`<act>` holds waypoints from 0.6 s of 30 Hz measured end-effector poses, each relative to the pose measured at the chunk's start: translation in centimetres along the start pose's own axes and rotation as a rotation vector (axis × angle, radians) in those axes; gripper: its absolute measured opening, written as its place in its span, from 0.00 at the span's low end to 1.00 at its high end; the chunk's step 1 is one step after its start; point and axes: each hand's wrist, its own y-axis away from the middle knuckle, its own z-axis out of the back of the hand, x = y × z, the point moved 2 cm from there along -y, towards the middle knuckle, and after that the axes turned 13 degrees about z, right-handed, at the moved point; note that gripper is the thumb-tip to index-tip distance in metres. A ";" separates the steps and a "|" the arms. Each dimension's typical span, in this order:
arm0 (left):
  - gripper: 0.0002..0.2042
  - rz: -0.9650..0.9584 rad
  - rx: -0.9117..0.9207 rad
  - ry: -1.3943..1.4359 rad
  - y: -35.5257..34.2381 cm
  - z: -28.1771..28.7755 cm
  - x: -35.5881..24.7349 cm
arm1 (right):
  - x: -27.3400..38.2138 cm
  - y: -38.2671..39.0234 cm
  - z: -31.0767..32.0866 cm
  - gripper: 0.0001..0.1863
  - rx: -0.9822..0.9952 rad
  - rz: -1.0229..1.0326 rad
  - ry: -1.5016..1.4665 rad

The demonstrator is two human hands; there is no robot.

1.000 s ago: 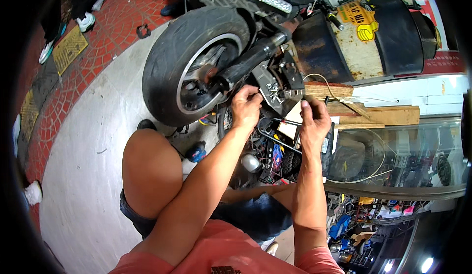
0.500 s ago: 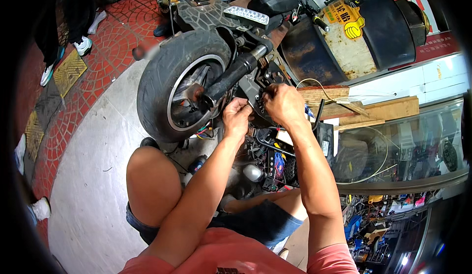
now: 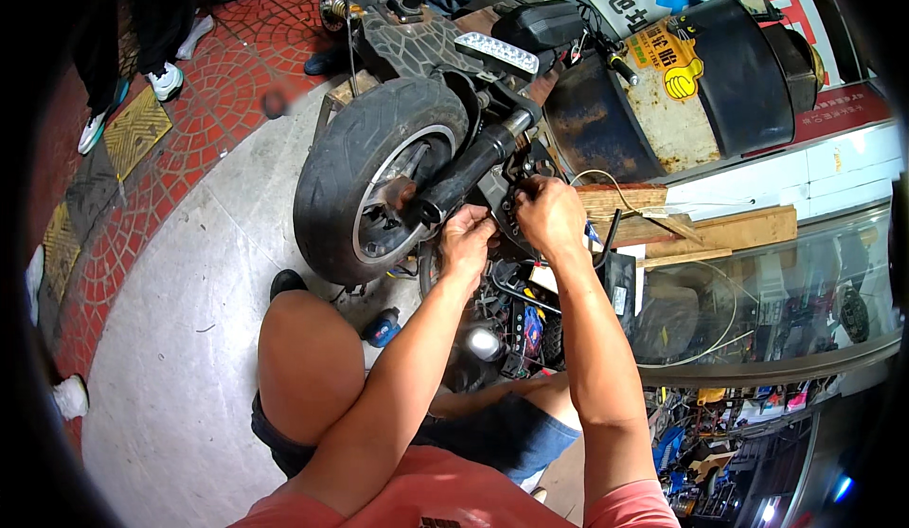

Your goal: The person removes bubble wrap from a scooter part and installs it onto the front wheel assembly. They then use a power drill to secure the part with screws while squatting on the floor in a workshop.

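Resting my curled right hand (image 3: 550,214) on the grey part (image 3: 494,192) beside the black fork tube (image 3: 471,176), I can't make out its grip from here; my left hand (image 3: 467,241), pinched narrow, is at the part's near edge, hold unclear. The wheel (image 3: 333,187) stands near the floor's (image 3: 189,301) upper edge.

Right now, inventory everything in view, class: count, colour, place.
Thick rubber tyre: 1, black, upper centre
Flat metallic plate: 1, grey, right of tyre
Oblong light panel: 1, white, top centre
Banded metal drum: 1, black and cream, upper right
Flat wooden boards: several, brown, right
Curved-edge glass case: 1, grey-edged, right
Ribbed paving plates: 2, yellow, left
Sporty shoes: several, white, left
Cluttered small parts: uncountable, mixed, lower centre
Short-sleeved shirt: 1, reddish, bottom
Left grip: 1, bare, centre
Right grip: 1, bare, centre
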 end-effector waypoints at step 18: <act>0.03 0.030 -0.020 -0.018 0.2 0.0 -0.1 | 0.0 0.4 0.2 0.13 -0.045 -0.047 -0.087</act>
